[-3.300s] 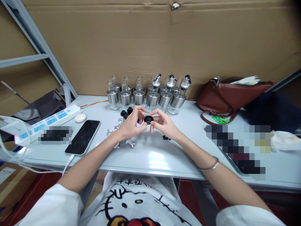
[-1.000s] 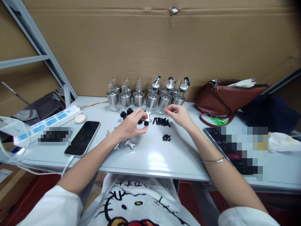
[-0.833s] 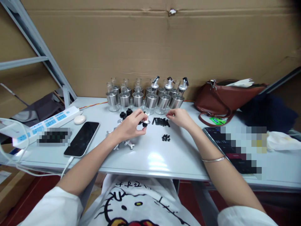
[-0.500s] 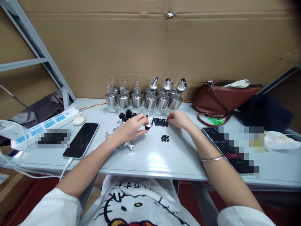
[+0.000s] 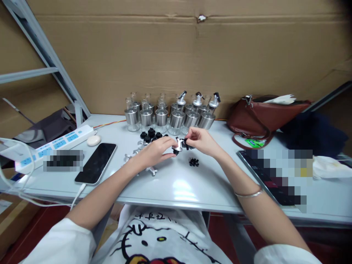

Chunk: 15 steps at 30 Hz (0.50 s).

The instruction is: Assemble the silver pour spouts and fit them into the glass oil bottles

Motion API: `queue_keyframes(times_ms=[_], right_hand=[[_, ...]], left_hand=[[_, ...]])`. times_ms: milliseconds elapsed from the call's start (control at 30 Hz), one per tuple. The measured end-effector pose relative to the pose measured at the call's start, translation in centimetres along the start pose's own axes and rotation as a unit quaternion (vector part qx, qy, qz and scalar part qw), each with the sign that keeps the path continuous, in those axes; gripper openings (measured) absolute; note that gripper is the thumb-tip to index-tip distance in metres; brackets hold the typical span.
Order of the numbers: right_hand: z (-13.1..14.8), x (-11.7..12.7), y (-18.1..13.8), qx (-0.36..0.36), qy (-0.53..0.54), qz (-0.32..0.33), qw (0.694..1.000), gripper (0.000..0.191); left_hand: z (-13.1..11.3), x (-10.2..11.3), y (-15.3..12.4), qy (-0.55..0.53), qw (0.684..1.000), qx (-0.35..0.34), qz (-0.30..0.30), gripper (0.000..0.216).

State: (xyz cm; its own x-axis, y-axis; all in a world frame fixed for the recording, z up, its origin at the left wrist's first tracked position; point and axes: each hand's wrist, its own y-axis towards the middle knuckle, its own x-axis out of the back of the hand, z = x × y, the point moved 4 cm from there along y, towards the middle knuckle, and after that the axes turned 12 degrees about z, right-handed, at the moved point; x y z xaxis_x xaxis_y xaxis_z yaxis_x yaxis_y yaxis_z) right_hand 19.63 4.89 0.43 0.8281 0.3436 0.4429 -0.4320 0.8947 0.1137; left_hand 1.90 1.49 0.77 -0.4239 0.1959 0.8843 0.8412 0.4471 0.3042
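Note:
My left hand (image 5: 159, 150) is closed on a silver bottle pourer (image 5: 178, 144) with a black ribbed stopper at its lower end. Pinched fingers of my right hand (image 5: 198, 139) hold a small black flip cap (image 5: 185, 141) against or close beside the pourer's spout; whether the two touch is unclear. Behind my right fingers, partly hidden, lie more small black caps (image 5: 190, 147). A cluster of tiny black plugs (image 5: 194, 162) rests nearer to me. Several black stoppers (image 5: 151, 132) and loose silver pourer spouts (image 5: 151, 171) lie around my left hand, some covered by it.
Glass bottles with steel sleeves (image 5: 161, 118) stand in rows at the back; three carry pourers (image 5: 198, 98). To the right are a brown handbag (image 5: 264, 113) and a tablet-like device (image 5: 264, 176). A phone (image 5: 96, 163) and a power strip (image 5: 59, 146) lie left.
My right hand has moved left from the black caps to the pourer, bringing a cap with it. My left hand has shifted slightly right, still holding the pourer.

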Motion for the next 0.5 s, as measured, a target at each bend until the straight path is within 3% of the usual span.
queue_keyframes(times_ms=[267, 500], right_hand=[[1.0, -1.5, -0.3, -0.010, 0.111, 0.061, 0.992, 0.015], [0.9, -1.3, -0.2, -0.010, 0.137, 0.036, 0.990, 0.028]], left_hand=[[0.0, -0.2, 0.0, -0.038, 0.999, 0.015, 0.014, 0.027], [0.1, -0.2, -0.1, -0.045, 0.999, 0.029, -0.002, 0.026]])
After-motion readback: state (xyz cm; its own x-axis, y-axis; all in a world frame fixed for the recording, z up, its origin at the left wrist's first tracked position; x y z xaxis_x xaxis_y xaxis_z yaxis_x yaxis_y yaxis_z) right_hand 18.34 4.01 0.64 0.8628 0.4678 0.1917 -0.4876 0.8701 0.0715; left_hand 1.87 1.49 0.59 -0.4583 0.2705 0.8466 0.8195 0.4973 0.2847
